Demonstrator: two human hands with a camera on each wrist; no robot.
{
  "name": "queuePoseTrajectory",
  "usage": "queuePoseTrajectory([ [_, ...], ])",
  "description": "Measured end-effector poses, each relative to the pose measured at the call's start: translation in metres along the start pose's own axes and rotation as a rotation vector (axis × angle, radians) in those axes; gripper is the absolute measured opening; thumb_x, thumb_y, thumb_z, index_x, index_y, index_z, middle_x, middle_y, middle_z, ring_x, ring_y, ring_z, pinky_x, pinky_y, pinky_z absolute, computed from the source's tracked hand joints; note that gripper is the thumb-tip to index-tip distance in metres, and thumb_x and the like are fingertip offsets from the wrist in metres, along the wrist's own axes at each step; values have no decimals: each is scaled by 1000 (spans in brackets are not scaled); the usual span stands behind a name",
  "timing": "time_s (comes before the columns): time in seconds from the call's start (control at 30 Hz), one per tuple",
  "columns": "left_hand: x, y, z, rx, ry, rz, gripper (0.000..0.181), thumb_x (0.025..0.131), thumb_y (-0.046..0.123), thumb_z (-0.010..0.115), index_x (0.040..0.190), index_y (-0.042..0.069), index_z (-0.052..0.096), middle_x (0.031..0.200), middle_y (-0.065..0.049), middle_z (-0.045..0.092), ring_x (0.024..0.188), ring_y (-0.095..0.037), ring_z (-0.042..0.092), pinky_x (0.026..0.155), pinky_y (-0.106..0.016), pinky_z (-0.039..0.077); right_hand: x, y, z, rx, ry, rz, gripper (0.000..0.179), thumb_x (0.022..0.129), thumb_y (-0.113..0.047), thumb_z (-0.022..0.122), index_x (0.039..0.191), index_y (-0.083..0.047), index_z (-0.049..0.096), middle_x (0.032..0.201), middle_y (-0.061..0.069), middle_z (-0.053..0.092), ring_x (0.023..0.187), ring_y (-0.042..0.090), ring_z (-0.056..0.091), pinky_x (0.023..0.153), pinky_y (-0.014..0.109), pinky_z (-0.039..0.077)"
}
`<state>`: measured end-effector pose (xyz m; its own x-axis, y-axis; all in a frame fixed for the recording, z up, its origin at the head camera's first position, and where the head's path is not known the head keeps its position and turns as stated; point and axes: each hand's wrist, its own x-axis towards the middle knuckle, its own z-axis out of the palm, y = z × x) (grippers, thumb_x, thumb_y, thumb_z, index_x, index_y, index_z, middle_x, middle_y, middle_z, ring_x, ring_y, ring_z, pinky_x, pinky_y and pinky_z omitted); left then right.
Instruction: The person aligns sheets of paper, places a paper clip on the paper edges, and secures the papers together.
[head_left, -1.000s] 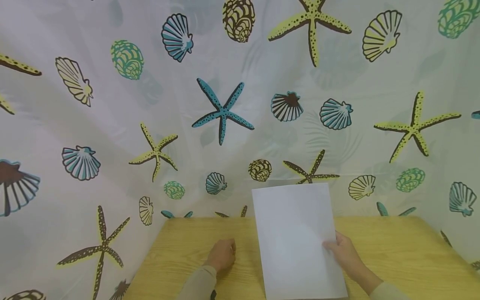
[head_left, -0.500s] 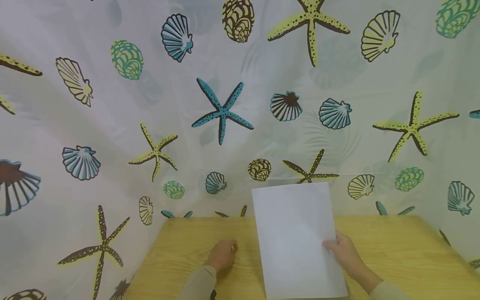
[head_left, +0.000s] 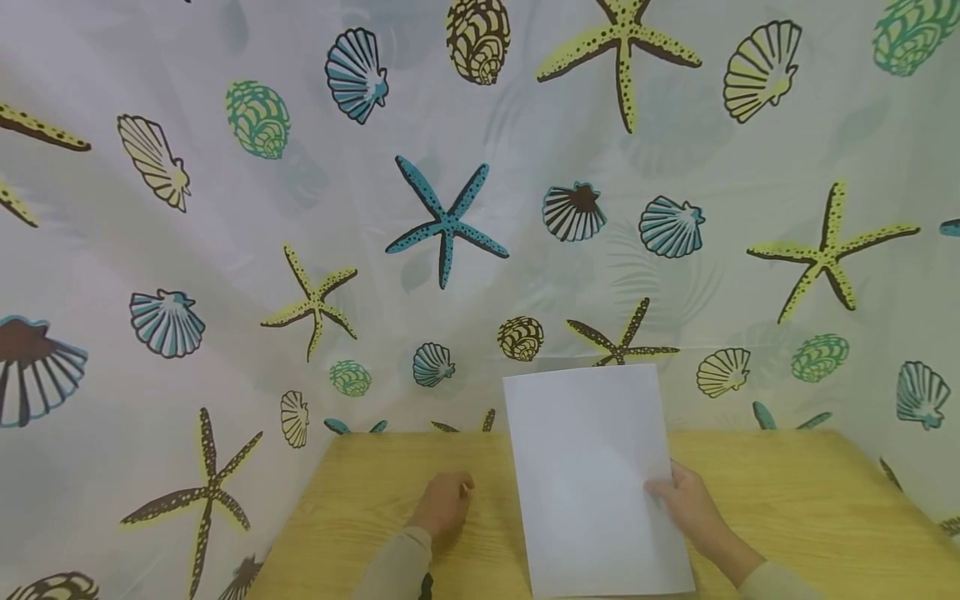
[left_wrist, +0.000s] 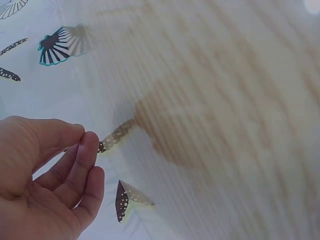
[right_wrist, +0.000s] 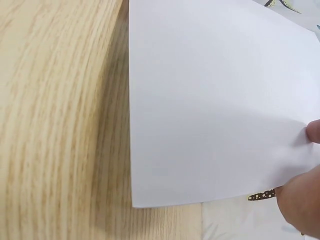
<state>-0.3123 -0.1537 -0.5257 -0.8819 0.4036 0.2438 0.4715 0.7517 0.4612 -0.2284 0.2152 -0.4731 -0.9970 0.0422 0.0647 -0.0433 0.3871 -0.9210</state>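
Note:
A plain white sheet of paper [head_left: 588, 492] stands nearly upright over the table, its face toward me. My right hand [head_left: 686, 504] pinches its right edge, thumb in front and the other fingers hidden behind. In the right wrist view the paper [right_wrist: 215, 110] leans above the wood, with part of the thumb [right_wrist: 314, 131] on its face. To the left of the paper, apart from it, my left hand [head_left: 442, 504] is at the table. The left wrist view shows that hand [left_wrist: 47, 175] with fingers loosely curled, thumb tip meeting the index fingertip, and nothing visible between them.
A light wooden table [head_left: 360, 475] spreads under both hands. Behind and at both sides hangs a pale curtain [head_left: 360, 292] printed with starfish and shells, meeting the table's far edge.
The left hand has shifted up very slightly in the head view. The paper and the right hand stay where they were.

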Motion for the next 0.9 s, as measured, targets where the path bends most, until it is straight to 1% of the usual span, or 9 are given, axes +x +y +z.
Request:
queuePoseTrajectory([
  [0.2, 3, 4, -6, -36, 12, -20, 22, 82, -7, 59, 101, -2, 65, 80, -6, 64, 73, -19, 60, 64, -32, 53, -1, 0, 0, 3, 3, 3, 51, 94, -4, 47, 136, 19, 29, 138, 36, 34, 126, 49, 36, 100, 57, 36],
  [0.33, 6, 6, -10, -53, 42, -6, 23, 81, -8, 60, 102, -3, 66, 79, -7, 64, 73, -19, 61, 63, -31, 53, 0, 0, -1, 2, -9, 7, 52, 94, -4, 47, 137, 18, 27, 139, 36, 32, 127, 49, 34, 101, 58, 34],
  [0.43, 9, 7, -12, -75, 56, -6, 23, 81, -8, 61, 104, -4, 66, 79, -8, 65, 69, -17, 61, 61, -30, 53, 0, 1, -2, 2, -16, 9, 53, 94, -5, 46, 138, 18, 26, 140, 35, 31, 128, 49, 32, 102, 58, 33],
  [0.53, 10, 8, -15, -113, 51, -29, 24, 83, -7, 63, 107, -5, 64, 83, -10, 65, 68, -16, 62, 61, -29, 54, -1, 2, -2, 10, -14, 13, 53, 93, -4, 46, 138, 18, 26, 140, 35, 32, 128, 49, 33, 102, 57, 33],
  [0.6, 12, 9, -16, -127, 57, -36, 26, 83, -6, 64, 109, -5, 64, 87, -12, 66, 70, -17, 63, 63, -31, 55, -2, 1, -2, 15, -10, 11, 53, 93, -4, 46, 138, 18, 27, 140, 35, 32, 127, 49, 34, 101, 57, 34],
  [0.77, 18, 14, -19, -117, 109, -34, 26, 82, -3, 66, 109, -1, 66, 93, -13, 68, 83, -23, 65, 72, -36, 55, -2, 1, -2, 10, -5, 0, 52, 94, -5, 46, 137, 18, 28, 139, 36, 33, 126, 50, 35, 100, 57, 35],
  [0.9, 23, 23, -25, -136, 168, 3, 28, 80, -4, 67, 108, -3, 66, 95, -14, 68, 86, -26, 65, 75, -37, 55, -1, 3, -3, 23, -8, 0, 53, 93, -3, 46, 137, 18, 27, 140, 35, 31, 128, 49, 32, 102, 57, 33],
])
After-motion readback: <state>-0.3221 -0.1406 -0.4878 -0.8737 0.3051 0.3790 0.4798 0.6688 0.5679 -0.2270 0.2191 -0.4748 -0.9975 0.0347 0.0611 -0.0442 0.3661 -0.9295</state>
